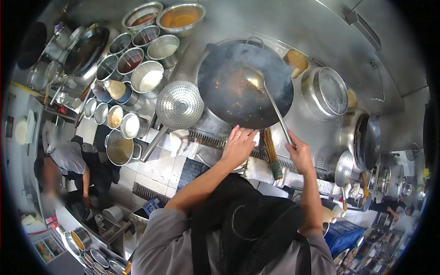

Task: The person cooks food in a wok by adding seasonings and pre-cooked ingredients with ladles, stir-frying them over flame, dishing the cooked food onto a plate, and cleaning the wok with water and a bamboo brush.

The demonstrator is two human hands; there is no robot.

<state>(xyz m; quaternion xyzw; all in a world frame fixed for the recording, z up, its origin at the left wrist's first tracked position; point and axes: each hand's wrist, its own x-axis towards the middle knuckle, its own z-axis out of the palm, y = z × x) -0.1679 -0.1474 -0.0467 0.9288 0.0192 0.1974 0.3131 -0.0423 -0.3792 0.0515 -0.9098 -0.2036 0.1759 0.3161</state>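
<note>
A large dark wok (220,98) sits on the stove in front of me, with steam rising over reddish-brown bits of food (236,87) in its bottom. My left hand (239,145), with a ring on one finger, is at the wok's near rim. Its fingers are bent over the edge, and their tips are partly hidden. Closed round the long handle of a metal ladle (276,107) is my right hand (300,153). The ladle's bowl is inside the wok, over the food. A bamboo wok brush (271,158) lies between my hands, below the rim.
A perforated strainer (180,104) rests left of the wok. Several metal pots of sauces and seasonings, including one of white liquid (148,77), stand farther left. A lidded steel pot (327,91) is at the right. Another person (68,158) bends down at the lower left.
</note>
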